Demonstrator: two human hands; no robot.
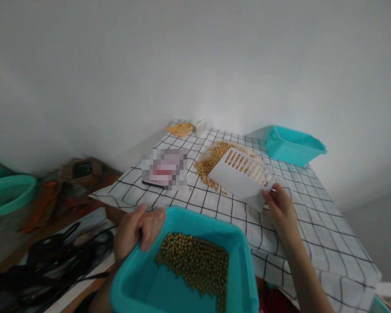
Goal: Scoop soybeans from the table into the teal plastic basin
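My left hand (143, 228) is closed over the left rim of a turquoise plastic basin (143, 278), which is close to me at the table's front edge. A layer of soybeans (195, 258) covers part of its bottom. My right hand (278, 204) pinches the edge of a flat white plastic board with a row of slots (236, 184). The board is tilted over a pile of soybeans (217, 154) on the checked tablecloth (308, 217) and hides part of that pile.
A second turquoise basin (288, 152) stands at the back right against the wall. Left of the pile lies a blurred-out flat device (166, 169); a yellow cloth (180, 129) lies behind. Black cables (68, 256) and a green tub (11, 187) are at the lower left.
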